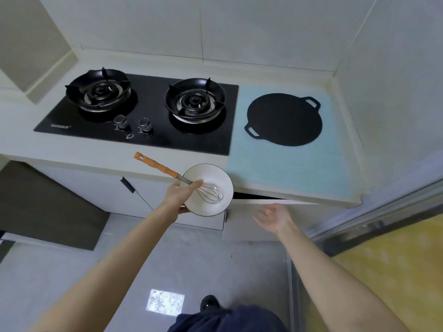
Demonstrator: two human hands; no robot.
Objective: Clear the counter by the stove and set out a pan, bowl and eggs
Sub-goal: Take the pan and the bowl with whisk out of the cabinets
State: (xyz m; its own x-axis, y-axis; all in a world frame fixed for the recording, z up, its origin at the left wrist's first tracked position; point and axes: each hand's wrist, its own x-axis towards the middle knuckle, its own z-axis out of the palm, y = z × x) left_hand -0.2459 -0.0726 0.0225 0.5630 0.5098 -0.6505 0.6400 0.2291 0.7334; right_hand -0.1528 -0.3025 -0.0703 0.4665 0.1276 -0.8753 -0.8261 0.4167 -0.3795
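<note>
My left hand grips a white bowl by its near rim, thumb pressed on a wire whisk with an orange handle that lies in the bowl and sticks out to the left. The bowl hovers at the counter's front edge, just below the stove. A flat black pan with two loop handles rests on the light blue mat to the right of the stove. My right hand is open, palm up, below the counter in front of an ajar cabinet door. No eggs are visible.
A black two-burner gas stove with two knobs is set in the pale counter. The cabinet door beneath the mat stands slightly ajar. A sliding door frame is on the right, with grey floor below.
</note>
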